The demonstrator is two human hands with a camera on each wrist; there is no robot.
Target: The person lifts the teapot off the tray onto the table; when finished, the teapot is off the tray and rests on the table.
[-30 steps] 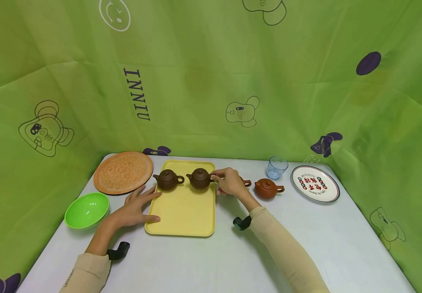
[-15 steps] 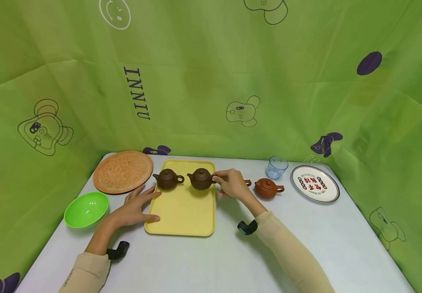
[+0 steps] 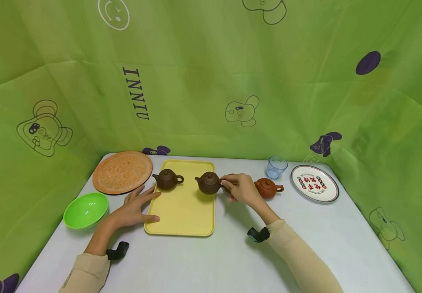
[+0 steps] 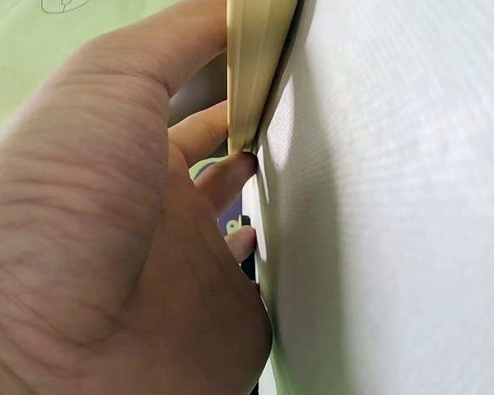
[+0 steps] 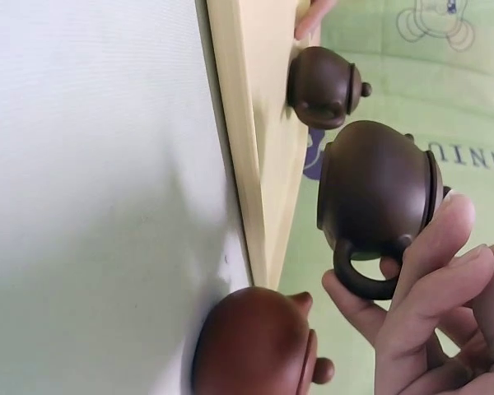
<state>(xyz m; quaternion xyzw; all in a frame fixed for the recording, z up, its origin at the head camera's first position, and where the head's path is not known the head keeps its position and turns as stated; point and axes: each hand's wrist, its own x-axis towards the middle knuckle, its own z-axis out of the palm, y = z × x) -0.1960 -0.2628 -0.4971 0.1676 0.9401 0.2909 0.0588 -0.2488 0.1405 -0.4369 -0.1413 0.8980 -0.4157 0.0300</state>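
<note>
My right hand [image 3: 245,189] pinches a dark brown teapot [image 3: 208,183] by its handle. In the right wrist view this teapot [image 5: 375,181] hangs raised above the yellow tray [image 3: 181,215], its lid on. A second dark brown teapot [image 3: 166,179] stands on the tray's far left part. My left hand [image 3: 132,211], fingers spread, touches the tray's left edge, with thumb and some fingertips over the rim. Right of the tray, a reddish-brown teapot [image 5: 255,346] sits on the table, mostly hidden behind my right hand in the head view.
Another reddish-brown teapot [image 3: 267,189] stands farther right, near a blue glass cup [image 3: 276,167] and a white patterned plate [image 3: 315,184]. To the left are a round pizza-patterned mat [image 3: 123,172] and a green bowl [image 3: 86,210]. Green cloth [image 3: 196,122] closes off the back and sides.
My right hand has lifted the dark teapot and carried it rightward, toward the tray's right edge. My left hand and the tray stay as they were.
</note>
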